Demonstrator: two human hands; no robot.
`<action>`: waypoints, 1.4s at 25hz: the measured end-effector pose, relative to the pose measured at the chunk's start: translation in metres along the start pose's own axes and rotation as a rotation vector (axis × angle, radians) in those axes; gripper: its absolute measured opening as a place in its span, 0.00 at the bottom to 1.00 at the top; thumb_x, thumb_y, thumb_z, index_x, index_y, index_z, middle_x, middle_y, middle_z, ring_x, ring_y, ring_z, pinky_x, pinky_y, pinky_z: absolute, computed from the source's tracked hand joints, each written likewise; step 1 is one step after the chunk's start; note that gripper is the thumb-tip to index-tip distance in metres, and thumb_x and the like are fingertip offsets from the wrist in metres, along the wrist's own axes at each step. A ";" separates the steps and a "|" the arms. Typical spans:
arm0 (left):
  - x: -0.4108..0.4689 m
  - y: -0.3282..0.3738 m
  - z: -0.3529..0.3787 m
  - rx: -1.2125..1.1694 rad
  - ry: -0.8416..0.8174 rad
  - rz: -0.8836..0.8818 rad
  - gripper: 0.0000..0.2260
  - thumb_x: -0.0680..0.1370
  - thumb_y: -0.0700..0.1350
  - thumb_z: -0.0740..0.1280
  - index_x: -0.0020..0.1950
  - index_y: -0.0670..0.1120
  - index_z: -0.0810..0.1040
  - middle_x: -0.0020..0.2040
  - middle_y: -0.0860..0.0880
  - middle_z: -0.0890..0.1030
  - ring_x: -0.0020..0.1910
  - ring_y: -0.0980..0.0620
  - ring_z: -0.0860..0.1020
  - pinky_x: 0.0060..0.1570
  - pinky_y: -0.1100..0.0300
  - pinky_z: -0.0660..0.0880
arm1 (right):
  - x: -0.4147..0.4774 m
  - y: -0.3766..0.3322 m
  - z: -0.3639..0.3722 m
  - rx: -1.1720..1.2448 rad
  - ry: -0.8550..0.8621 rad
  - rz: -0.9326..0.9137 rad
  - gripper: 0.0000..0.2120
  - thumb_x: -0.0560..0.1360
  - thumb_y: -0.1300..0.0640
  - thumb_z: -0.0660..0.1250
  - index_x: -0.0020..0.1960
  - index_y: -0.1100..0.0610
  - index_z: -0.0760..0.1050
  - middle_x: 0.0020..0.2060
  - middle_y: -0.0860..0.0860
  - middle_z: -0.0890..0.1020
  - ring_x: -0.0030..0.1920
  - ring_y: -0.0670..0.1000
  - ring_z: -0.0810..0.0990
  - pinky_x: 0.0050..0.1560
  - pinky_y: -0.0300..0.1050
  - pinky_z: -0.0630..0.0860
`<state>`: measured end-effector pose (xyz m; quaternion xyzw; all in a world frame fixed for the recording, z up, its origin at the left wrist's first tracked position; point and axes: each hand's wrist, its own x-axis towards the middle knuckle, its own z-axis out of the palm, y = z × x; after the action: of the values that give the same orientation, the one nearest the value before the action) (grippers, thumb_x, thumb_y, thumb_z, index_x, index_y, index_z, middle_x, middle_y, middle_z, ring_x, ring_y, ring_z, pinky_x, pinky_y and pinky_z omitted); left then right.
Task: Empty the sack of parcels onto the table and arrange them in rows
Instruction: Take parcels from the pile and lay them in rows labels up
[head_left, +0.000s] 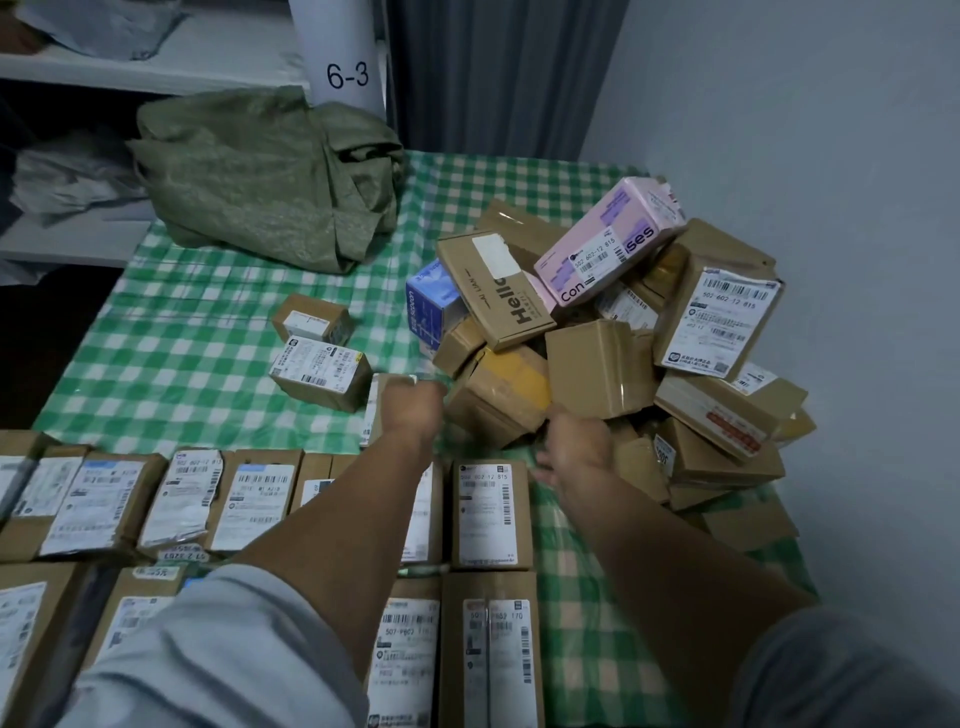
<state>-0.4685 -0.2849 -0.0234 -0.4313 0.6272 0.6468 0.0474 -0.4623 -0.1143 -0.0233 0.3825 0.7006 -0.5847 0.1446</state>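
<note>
Matt cardboard parcels (597, 364), woven sack (270, 176), glossy checked tablecloth (171, 364)

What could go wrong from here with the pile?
1. The right hand reaches at the base of the pile; pulling a low box might bring down the tilted pink box on top.
2. The pile sits close to the table's right edge; sliding boxes could fall off.
3. Tumbling boxes could knock the rows askew.
</note>
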 end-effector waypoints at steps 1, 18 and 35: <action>-0.004 0.005 0.008 -0.039 -0.039 -0.002 0.12 0.76 0.40 0.69 0.59 0.41 0.78 0.48 0.45 0.79 0.44 0.48 0.77 0.48 0.51 0.79 | 0.000 -0.005 -0.004 0.078 0.056 0.015 0.23 0.74 0.46 0.68 0.64 0.57 0.70 0.51 0.56 0.80 0.46 0.58 0.82 0.42 0.55 0.85; 0.013 0.008 0.052 0.241 0.147 0.137 0.18 0.73 0.42 0.67 0.64 0.43 0.76 0.59 0.40 0.79 0.58 0.37 0.78 0.59 0.44 0.77 | 0.030 -0.055 -0.022 -0.339 0.393 -0.230 0.31 0.79 0.42 0.63 0.75 0.57 0.62 0.73 0.60 0.65 0.72 0.62 0.64 0.68 0.59 0.64; 0.030 0.087 0.077 0.184 0.297 0.066 0.33 0.75 0.55 0.72 0.73 0.42 0.64 0.71 0.37 0.67 0.69 0.36 0.69 0.67 0.45 0.69 | 0.054 -0.244 -0.024 -0.754 0.340 -0.762 0.41 0.72 0.49 0.72 0.78 0.55 0.56 0.76 0.62 0.59 0.76 0.63 0.56 0.73 0.55 0.62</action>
<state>-0.5784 -0.2518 0.0125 -0.4949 0.6979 0.5170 -0.0277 -0.6647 -0.0779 0.1209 0.1132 0.9633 -0.2347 -0.0649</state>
